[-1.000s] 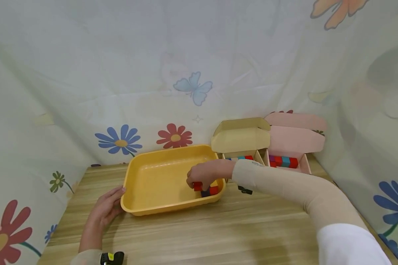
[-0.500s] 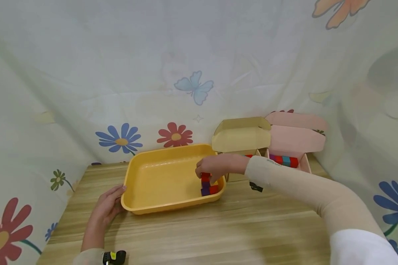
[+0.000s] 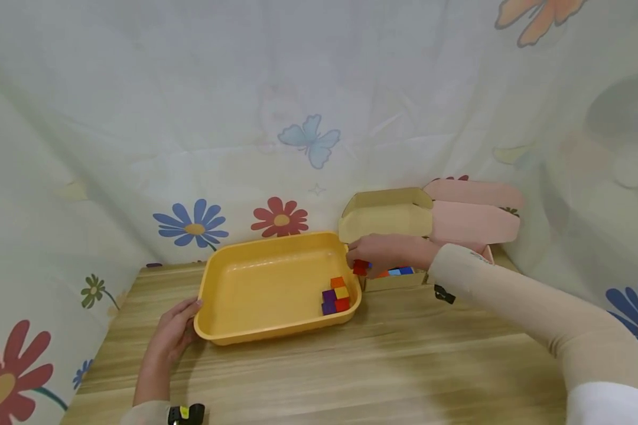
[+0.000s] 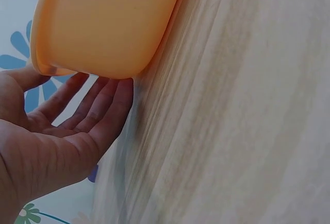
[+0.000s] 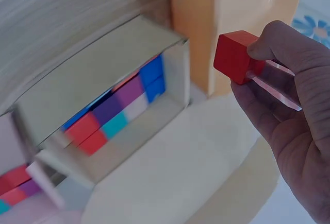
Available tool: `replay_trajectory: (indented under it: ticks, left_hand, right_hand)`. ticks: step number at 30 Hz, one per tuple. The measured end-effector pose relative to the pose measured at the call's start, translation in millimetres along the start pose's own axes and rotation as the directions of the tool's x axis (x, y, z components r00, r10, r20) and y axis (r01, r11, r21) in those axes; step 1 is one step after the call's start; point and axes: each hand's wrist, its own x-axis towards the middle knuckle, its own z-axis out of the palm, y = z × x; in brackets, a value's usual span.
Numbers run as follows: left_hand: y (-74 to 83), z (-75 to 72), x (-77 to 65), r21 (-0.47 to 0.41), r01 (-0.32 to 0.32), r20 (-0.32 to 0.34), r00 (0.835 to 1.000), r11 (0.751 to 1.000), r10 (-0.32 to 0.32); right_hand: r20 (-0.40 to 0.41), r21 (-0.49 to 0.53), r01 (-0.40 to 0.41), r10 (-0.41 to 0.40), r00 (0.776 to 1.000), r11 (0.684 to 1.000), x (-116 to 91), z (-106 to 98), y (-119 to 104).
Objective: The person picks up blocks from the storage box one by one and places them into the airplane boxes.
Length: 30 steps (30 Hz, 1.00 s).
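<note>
In the head view my right hand [image 3: 385,252] is over the right rim of the yellow tray, by the cream box [image 3: 393,282]. It pinches a red cube [image 5: 236,59] between thumb and fingers, seen closely in the right wrist view. My left hand [image 3: 172,330] holds the left end of the yellow tray [image 3: 266,337]. Its thumb lies at the rim and its fingertips touch the outer wall in the left wrist view. Several colored cubes [image 3: 341,292] sit together at the tray's right end: purple, orange, yellow and red. Rows of colored cubes [image 5: 105,112] lie inside the cream box.
A pink box [image 3: 489,255] with its lid raised stands right of the cream box, mostly behind my right forearm. Cubes [image 5: 15,183] show in it in the right wrist view. The wooden table [image 3: 308,378] meets a flowered curtain [image 3: 234,147] behind.
My right hand has lifted a red cube from the tray and carried it right toward the cream box. The tray's other cubes are now uncovered. The left hand stays at the tray.
</note>
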Motion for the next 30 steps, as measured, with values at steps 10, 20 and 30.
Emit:
replay_trajectory:
  ticks: [10,20,30]
  left_hand:
    - [-3.8,-3.2,-0.1,0.013,0.011,0.002,1.000,1.000,-0.011]
    - [-2.0,-1.5,1.7,0.021,-0.004,0.020,1.000,1.000,0.004]
    - [-2.2,-1.9,0.8,0.014,0.000,0.019,1.000,1.000,0.000]
  right_hand:
    - [-0.047,0.037,-0.082,0.084,0.995,0.996,-56,3,36]
    - [-0.083,0.121,-0.244,0.255,0.963,0.962,-103,16,63]
    - [0.076,0.142,-0.401,0.394,0.916,0.905,-132,24,86]
